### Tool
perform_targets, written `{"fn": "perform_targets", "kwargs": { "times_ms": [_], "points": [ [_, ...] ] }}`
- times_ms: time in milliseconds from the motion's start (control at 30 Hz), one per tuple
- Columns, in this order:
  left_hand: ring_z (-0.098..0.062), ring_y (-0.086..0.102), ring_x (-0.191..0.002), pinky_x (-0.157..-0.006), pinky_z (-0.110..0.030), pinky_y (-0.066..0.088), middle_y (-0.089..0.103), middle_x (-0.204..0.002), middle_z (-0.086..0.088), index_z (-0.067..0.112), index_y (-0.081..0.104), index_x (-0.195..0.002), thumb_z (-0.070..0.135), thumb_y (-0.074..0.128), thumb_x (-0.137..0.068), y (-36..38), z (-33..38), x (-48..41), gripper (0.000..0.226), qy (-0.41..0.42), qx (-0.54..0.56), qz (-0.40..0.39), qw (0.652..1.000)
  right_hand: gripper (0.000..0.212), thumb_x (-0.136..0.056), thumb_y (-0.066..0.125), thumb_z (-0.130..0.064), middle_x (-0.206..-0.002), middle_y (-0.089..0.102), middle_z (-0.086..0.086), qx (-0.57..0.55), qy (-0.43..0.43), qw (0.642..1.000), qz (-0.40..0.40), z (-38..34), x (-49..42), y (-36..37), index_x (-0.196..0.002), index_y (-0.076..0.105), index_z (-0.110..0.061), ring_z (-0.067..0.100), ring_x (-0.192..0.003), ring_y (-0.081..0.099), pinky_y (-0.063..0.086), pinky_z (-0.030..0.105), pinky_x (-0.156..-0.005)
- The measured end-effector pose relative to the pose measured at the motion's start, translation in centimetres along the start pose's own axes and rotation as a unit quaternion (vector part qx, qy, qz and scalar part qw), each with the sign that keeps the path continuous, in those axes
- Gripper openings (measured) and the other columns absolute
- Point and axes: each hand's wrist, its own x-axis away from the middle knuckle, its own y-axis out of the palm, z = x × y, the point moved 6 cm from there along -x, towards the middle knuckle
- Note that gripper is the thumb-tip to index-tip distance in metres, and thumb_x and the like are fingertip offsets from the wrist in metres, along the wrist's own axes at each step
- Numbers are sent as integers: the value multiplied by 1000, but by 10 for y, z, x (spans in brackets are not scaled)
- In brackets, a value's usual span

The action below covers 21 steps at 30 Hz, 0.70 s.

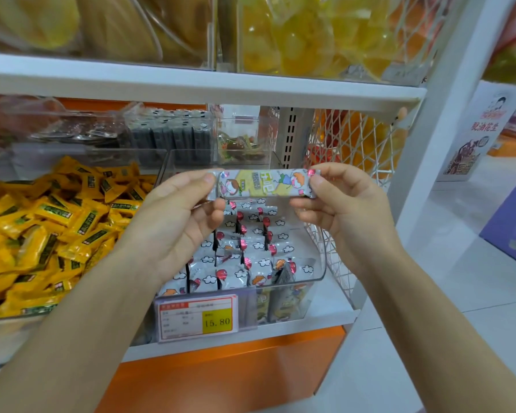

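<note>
A long silver cartoon-printed snack packet (264, 183) is held level above the clear plastic bin (318, 275) of matching packets at the white shelf's (322, 321) right front corner. The left hand (173, 222) pinches its left end, the right hand (344, 204) its right end, fingers curled. Open air lies between bin rim and the shelf board above.

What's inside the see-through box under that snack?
The clear bin holds rows of white packets with clouds and balloons, like the snack bar held above. The left hand hides its left side; the price tag covers some of the front.
</note>
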Motion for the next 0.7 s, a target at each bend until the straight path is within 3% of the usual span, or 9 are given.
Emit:
{"fn": "perform_targets", "kwargs": {
  "times_ms": [67, 167, 300, 400, 500, 600, 700],
  "points": [
    [-8, 60, -53, -46, -16, 47, 59, -80, -8, 10, 63, -94, 12, 57, -89, 2, 0, 0, 8, -4, -19, -13, 1000, 8, -91, 56, -6, -91, 64, 20, -9, -10, 1000, -2, -2, 0, 1, -88, 60, -12, 20, -61, 69, 52, 22, -51],
    [-8, 60, -55, -49, -17, 49, 60, -77, -8, 7, 63, -97, 16, 59, -87, 4, 0, 1, 14, -1, -39, -29, 999, 10, -90, 59, -16, -95, 62, 22, -2, -22, 1000, -5, -3, 1, 3, -80, 59, -16, 25, -69, 67, 53, 25, -53],
    [-5, 60, -59, -56, -16, 50, 61, -83, -7, 5, 64, -107, 16, 56, -88, 11, 1, 5, 23, 14, -93, -72, 993, 18, -87, 63, -11, -78, 59, 11, 46, -62, 997, -1, -7, 0, 1, -72, 55, -17, 27, -73, 61, 53, 24, -55],
    [-6, 62, -61, -57, -16, 51, 62, -88, -8, 11, 64, -109, 11, 55, -88, 12, 2, 7, 23, 33, -119, -81, 989, 15, -83, 62, 1, -94, 66, 13, 39, -70, 997, -23, -6, -1, 2, -80, 60, -14, 26, -86, 67, 54, 24, -62],
    [-8, 64, -64, -59, -17, 52, 63, -82, -2, 14, 62, -111, 10, 56, -87, 13, 5, 7, 25, 68, -153, -79, 983, 21, -78, 64, -2, -102, 67, 7, 73, -77, 994, -37, -5, -2, 4, -91, 65, -17, 15, -86, 66, 51, 17, -64],
    [-10, 66, -67, -61, -17, 53, 64, -92, -8, 18, 62, -110, 8, 57, -87, 15, 8, 8, 25, 102, -187, -87, 973, 25, -73, 67, -13, -100, 69, -1, 120, -79, 989, -32, -4, -2, 3, -97, 67, -22, 6, -81, 64, 47, 13, -64],
    [-14, 67, -69, -62, -19, 54, 62, -107, -16, 18, 63, -107, 4, 56, -88, 18, 10, 10, 25, 127, -215, -98, 963, 20, -78, 68, -6, -90, 70, -2, 122, -83, 989, -28, -4, 0, 3, -93, 69, -20, 6, -79, 65, 48, 14, -65]
  ]
}}
